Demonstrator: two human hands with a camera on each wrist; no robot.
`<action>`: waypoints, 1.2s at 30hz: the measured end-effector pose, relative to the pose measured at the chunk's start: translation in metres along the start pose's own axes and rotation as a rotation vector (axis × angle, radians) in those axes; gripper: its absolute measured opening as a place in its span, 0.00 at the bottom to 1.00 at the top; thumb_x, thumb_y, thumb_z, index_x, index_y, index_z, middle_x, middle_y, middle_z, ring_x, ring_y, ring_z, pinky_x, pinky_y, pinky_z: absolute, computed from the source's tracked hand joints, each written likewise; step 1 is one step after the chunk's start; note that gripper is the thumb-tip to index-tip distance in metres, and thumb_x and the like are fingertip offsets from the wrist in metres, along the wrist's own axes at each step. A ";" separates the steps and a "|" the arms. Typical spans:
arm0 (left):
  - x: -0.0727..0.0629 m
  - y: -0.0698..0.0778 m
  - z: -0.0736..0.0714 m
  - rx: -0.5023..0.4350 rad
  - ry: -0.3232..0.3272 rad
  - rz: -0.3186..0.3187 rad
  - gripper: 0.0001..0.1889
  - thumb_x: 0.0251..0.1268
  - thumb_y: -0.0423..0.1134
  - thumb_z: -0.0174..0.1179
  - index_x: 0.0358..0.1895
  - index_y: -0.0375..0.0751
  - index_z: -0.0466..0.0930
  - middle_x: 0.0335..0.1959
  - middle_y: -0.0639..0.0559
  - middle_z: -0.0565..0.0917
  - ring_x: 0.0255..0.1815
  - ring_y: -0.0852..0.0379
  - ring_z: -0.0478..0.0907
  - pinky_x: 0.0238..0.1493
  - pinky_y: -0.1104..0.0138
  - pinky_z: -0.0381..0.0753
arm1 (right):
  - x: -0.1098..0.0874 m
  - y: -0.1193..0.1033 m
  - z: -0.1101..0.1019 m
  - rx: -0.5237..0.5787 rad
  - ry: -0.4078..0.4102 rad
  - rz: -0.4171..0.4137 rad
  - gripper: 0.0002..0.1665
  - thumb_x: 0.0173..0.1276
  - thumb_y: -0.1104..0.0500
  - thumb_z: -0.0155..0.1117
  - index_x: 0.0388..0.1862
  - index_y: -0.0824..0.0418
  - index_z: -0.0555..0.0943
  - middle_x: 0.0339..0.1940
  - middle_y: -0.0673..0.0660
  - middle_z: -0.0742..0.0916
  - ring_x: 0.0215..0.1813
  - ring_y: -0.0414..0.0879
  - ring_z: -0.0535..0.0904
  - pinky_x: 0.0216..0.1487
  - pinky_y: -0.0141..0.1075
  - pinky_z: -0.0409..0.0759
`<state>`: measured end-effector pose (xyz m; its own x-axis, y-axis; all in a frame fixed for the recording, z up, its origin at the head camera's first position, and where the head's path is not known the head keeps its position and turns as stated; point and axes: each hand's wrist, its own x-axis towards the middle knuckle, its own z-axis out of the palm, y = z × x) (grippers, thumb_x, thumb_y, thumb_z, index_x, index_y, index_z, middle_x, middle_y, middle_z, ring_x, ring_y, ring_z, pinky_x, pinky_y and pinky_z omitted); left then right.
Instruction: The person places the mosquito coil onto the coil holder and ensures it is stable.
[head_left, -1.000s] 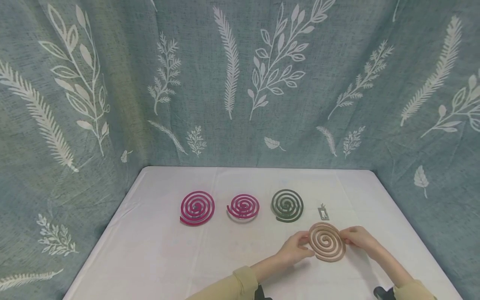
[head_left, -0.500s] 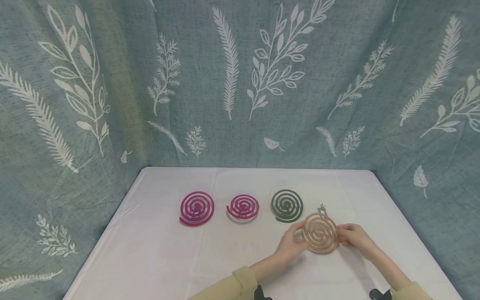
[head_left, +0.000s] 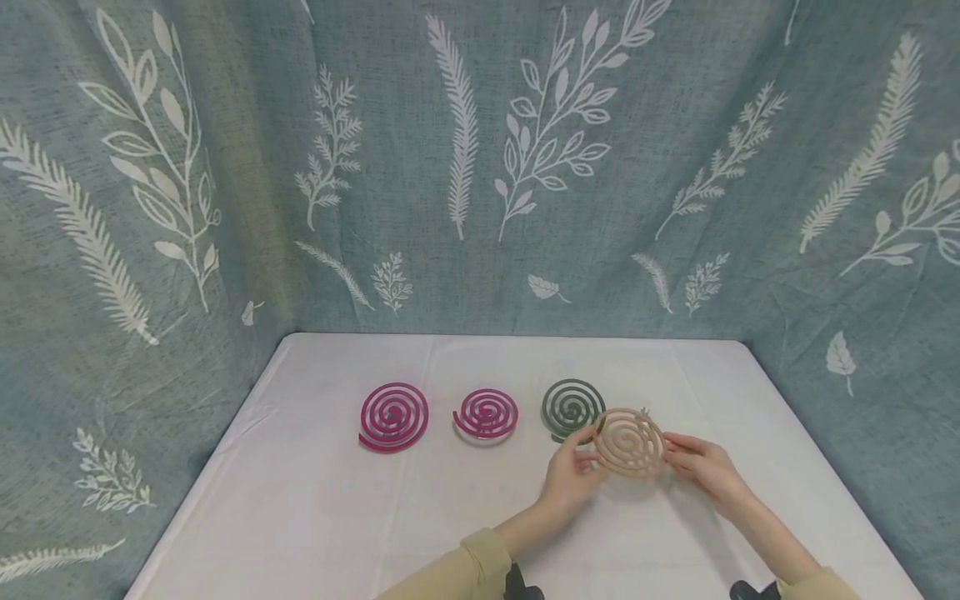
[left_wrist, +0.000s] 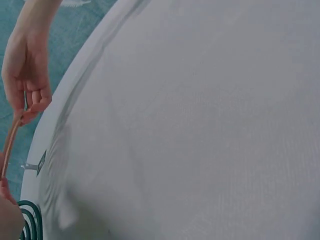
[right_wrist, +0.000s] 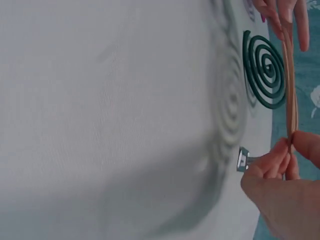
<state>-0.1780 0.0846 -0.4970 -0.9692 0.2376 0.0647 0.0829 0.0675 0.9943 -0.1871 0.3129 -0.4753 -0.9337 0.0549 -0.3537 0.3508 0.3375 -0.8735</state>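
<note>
A tan mosquito coil (head_left: pixel 628 442) is held up over the table between both hands, its flat spiral facing the head camera. My left hand (head_left: pixel 567 475) pinches its left edge and my right hand (head_left: pixel 707 469) pinches its right edge. Seen edge-on in the right wrist view, the coil (right_wrist: pixel 290 90) is a thin brown strip between the two hands. Behind it stands a small metal coil stand (right_wrist: pixel 243 161), mostly hidden in the head view except its pointed tip. A dark green coil (head_left: pixel 572 411) sits just left, partly overlapped by the tan one.
Two magenta coils, one far left (head_left: pixel 393 415) and one nearer the middle (head_left: pixel 487 412), line up with the green one across the white table (head_left: pixel 300 517). Teal curtain (head_left: pixel 480 167) with white leaf prints surrounds the back and sides.
Both hands have carried the tan coil away from the person and slightly left, from in front of the metal stand to over it. The other coils have not moved.
</note>
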 end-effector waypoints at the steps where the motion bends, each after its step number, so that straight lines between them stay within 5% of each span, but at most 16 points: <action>1: 0.001 -0.001 -0.001 0.000 0.014 0.014 0.32 0.51 0.24 0.62 0.63 0.35 0.68 0.63 0.39 0.72 0.50 0.47 0.80 0.51 0.66 0.79 | 0.000 0.000 0.001 0.030 -0.010 0.000 0.36 0.68 0.59 0.58 0.69 0.75 0.60 0.56 0.59 0.83 0.40 0.27 0.77 0.44 0.27 0.81; 9: 0.007 -0.003 -0.002 -0.044 0.084 0.065 0.30 0.51 0.23 0.63 0.61 0.33 0.69 0.60 0.38 0.75 0.49 0.45 0.79 0.54 0.63 0.77 | 0.001 -0.006 0.006 0.224 -0.079 0.005 0.42 0.68 0.58 0.59 0.73 0.71 0.52 0.36 0.39 0.83 0.35 0.31 0.75 0.37 0.26 0.77; 21: 0.011 0.000 0.004 -0.069 0.168 0.050 0.30 0.54 0.26 0.63 0.63 0.28 0.65 0.57 0.37 0.77 0.51 0.44 0.78 0.55 0.61 0.77 | 0.001 -0.012 0.003 0.435 -0.100 -0.019 0.38 0.70 0.63 0.54 0.72 0.72 0.51 0.30 0.41 0.83 0.33 0.32 0.75 0.36 0.25 0.76; 31: 0.017 0.003 0.006 -0.126 0.147 -0.006 0.25 0.56 0.25 0.59 0.60 0.27 0.70 0.44 0.39 0.80 0.41 0.61 0.77 0.42 0.78 0.77 | 0.002 -0.011 0.003 0.287 -0.160 -0.089 0.44 0.68 0.60 0.58 0.76 0.60 0.46 0.47 0.41 0.79 0.45 0.31 0.77 0.45 0.30 0.76; 36: 0.021 0.003 0.009 -0.118 0.168 -0.005 0.25 0.57 0.25 0.60 0.60 0.28 0.70 0.42 0.39 0.81 0.41 0.59 0.78 0.42 0.78 0.77 | 0.003 -0.008 0.005 0.300 -0.211 -0.109 0.50 0.68 0.64 0.58 0.77 0.55 0.38 0.48 0.44 0.77 0.46 0.33 0.78 0.46 0.30 0.78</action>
<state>-0.1959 0.0987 -0.4931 -0.9954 0.0723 0.0630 0.0596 -0.0478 0.9971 -0.1926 0.3057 -0.4708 -0.9426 -0.1712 -0.2867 0.2844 0.0388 -0.9579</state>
